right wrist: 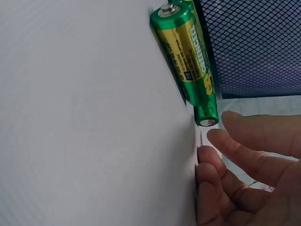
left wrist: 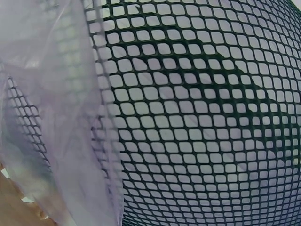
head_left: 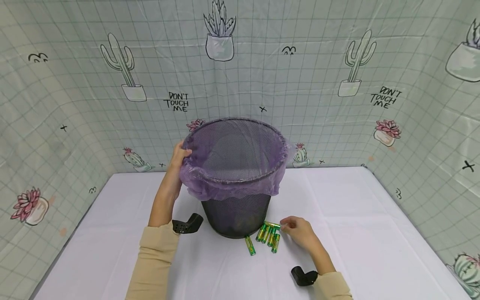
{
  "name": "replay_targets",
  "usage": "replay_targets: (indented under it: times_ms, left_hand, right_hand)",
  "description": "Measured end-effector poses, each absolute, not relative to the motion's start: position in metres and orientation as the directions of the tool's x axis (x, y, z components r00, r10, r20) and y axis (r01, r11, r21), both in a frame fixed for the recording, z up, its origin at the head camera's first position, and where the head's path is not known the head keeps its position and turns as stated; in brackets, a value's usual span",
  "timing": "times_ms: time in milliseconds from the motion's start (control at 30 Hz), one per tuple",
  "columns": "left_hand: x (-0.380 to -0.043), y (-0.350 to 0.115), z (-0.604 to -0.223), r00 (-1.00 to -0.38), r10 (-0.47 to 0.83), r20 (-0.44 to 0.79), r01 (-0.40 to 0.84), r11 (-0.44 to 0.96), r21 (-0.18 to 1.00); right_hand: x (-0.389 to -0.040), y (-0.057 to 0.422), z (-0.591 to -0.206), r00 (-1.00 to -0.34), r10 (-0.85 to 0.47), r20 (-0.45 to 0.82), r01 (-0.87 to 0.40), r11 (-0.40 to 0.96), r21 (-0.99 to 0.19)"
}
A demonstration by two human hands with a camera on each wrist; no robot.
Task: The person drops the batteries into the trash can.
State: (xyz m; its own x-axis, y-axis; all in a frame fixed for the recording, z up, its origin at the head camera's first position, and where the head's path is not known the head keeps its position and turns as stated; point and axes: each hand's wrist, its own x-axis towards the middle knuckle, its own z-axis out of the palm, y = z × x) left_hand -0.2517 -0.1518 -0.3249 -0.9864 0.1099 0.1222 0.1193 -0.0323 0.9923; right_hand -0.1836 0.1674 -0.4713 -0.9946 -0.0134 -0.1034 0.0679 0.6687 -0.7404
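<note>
A black mesh wastebasket (head_left: 236, 214) lined with a purple plastic bag (head_left: 225, 191) stands on the table. My left hand (head_left: 178, 157) grips its rim at the left, thumb over the bag's folded edge. In the left wrist view, mesh and bag (left wrist: 61, 117) fill most of the picture. Several green and gold batteries lie at the basket's foot, one battery (head_left: 272, 225) crosswise behind a row. Beside that one's end is my right hand (head_left: 298, 231), thumb and forefinger apart with nothing between them. The right wrist view shows a nearer battery (right wrist: 186, 54) overlapping another.
One battery (head_left: 250, 246) lies apart, left of the row, near the basket's base. White cloth covers the table (head_left: 337, 208). A cactus-print curtain (head_left: 240, 91) surrounds the back and sides. Each wrist carries a black mount (head_left: 189, 225).
</note>
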Motion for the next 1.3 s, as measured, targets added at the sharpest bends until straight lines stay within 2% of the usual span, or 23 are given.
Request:
replay_targets:
  times_ms: [1067, 1300]
  left_hand:
    - [-0.251, -0.152, -0.326, -0.988, 0.111, 0.111, 0.107, -0.047, 0.993]
    - [-0.251, -0.151, -0.326, -0.988, 0.109, 0.111, 0.106, -0.057, 0.993]
  right_hand:
    - [-0.183, 0.164, -0.475, -0.996, 0.014, -0.09, 0.076, 0.67, -0.738]
    - [-0.184, 0.169, -0.459, -0.996, 0.048, -0.076, 0.09, 0.56, -0.824]
